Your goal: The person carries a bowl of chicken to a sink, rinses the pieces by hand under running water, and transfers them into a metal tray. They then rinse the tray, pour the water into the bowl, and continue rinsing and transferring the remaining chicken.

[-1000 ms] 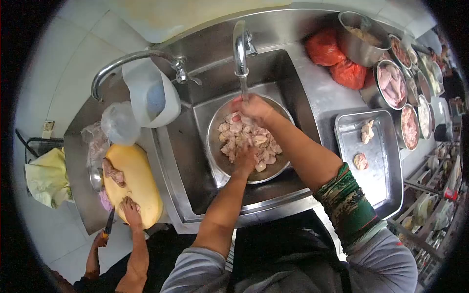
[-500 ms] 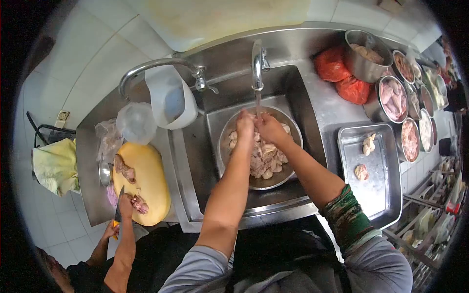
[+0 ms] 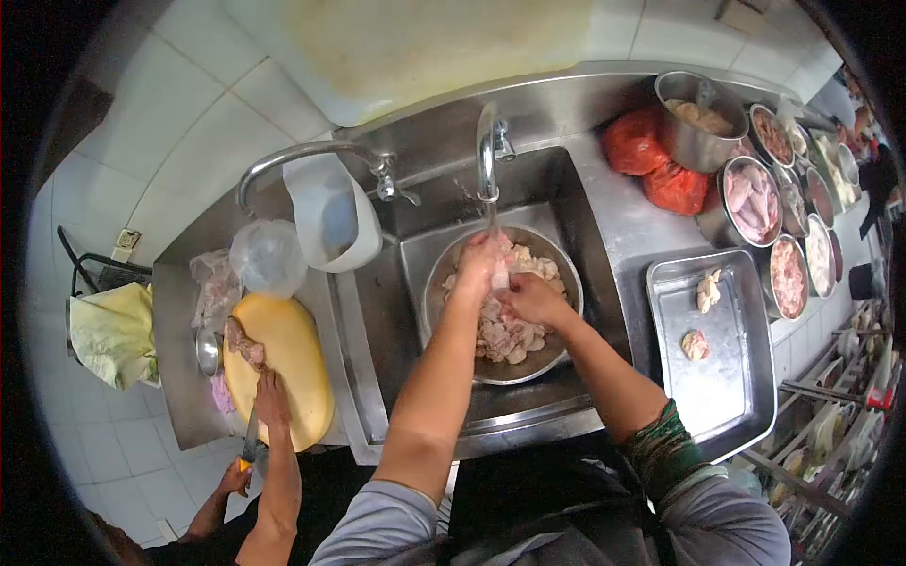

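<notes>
Water runs from the faucet [image 3: 488,156] onto my hands over a round metal bowl [image 3: 557,357] in the sink [image 3: 596,274]. Pale raw chicken pieces [image 3: 510,332] fill the bowl. My left hand [image 3: 478,262] is closed around a chicken piece [image 3: 499,275] right under the stream. Close beside it, my right hand [image 3: 534,300] is low over the pieces with its fingers curled against the meat; what lies within them is hidden.
On the left, a co-worker's hand [image 3: 272,398] presses meat [image 3: 247,347] on a yellow cutting board [image 3: 302,363]; the other holds a knife [image 3: 251,439]. On the right are a metal tray [image 3: 717,401], red bags [image 3: 678,187] and several meat-filled containers [image 3: 752,203]. A white jug [image 3: 330,212] stands left of the sink.
My right hand has moved down and away from the stream, while my left stays under the water. The co-worker's hand has moved up the board and the knife lower. The whole view has shifted slightly.
</notes>
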`<action>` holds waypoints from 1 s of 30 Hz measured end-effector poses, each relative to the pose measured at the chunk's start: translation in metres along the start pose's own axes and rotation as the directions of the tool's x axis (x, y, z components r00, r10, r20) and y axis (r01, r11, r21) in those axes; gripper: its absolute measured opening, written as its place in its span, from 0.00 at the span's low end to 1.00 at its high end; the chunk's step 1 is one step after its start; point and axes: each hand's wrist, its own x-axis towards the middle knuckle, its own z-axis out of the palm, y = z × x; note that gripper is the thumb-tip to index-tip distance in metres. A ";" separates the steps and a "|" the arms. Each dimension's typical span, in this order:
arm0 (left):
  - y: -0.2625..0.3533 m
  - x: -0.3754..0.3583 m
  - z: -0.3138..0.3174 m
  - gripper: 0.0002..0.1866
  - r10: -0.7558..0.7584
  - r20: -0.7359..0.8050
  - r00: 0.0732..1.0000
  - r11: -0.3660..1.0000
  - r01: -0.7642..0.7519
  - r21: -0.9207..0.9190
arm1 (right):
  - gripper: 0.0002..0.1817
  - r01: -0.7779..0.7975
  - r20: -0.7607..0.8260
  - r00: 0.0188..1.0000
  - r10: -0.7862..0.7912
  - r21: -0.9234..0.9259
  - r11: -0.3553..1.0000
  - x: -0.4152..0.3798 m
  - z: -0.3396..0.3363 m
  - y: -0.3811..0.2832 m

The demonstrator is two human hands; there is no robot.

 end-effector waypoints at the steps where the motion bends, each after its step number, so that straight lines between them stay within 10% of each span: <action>1: 0.008 0.002 0.001 0.13 -0.002 0.035 0.999 0.998 0.004 -0.068 | 0.16 0.039 -0.033 0.999 -0.032 0.216 0.976 0.004 -0.001 0.004; 5: 0.003 -0.038 0.021 0.24 0.384 0.040 0.923 0.846 -0.369 0.384 | 0.17 0.087 -0.107 0.994 -0.015 0.718 0.691 0.021 0.007 -0.018; 9: -0.013 -0.059 0.024 0.28 0.467 -0.249 0.849 0.861 -0.371 0.348 | 0.16 0.001 -0.052 0.986 0.159 0.954 0.300 0.083 0.018 -0.016; 14: 0.012 -0.045 0.017 0.25 0.036 -0.054 0.998 0.825 -0.060 -0.562 | 0.14 0.072 -0.082 0.996 0.034 0.970 0.230 0.089 0.029 -0.032; 19: 0.027 -0.016 0.012 0.20 -0.084 -0.042 0.996 0.901 0.057 -0.431 | 0.17 0.188 -0.292 0.952 -0.092 0.321 0.928 0.068 0.001 -0.041; 21: 0.037 -0.015 0.019 0.17 -0.077 -0.070 0.995 0.937 0.048 -0.346 | 0.18 0.058 -0.502 0.840 -0.205 -0.292 0.955 0.052 -0.007 -0.050; 23: 0.033 -0.016 0.024 0.14 0.070 -0.175 0.982 0.997 -0.064 0.040 | 0.18 -0.006 -0.592 0.766 -0.250 -0.396 0.918 0.035 -0.008 -0.045; 25: -0.006 0.005 0.004 0.14 0.407 -0.104 0.908 0.733 -0.256 0.630 | 0.18 -0.068 -0.620 0.735 -0.274 -0.470 0.880 0.024 -0.010 -0.032; 26: -0.038 0.025 -0.012 0.14 0.250 -0.086 0.965 0.799 -0.155 0.581 | 0.17 -0.099 -0.606 0.750 -0.265 -0.499 0.861 0.023 -0.012 -0.014; 28: -0.135 0.049 -0.046 0.12 0.405 0.065 0.912 0.560 -0.304 0.771 | 0.16 -0.068 -0.583 0.751 -0.309 -0.534 0.843 0.018 -0.023 0.006; 30: -0.138 0.010 -0.045 0.14 0.209 0.438 0.874 0.156 -0.472 0.867 | 0.15 0.063 -0.553 0.719 -0.421 -0.552 0.831 0.005 -0.034 0.011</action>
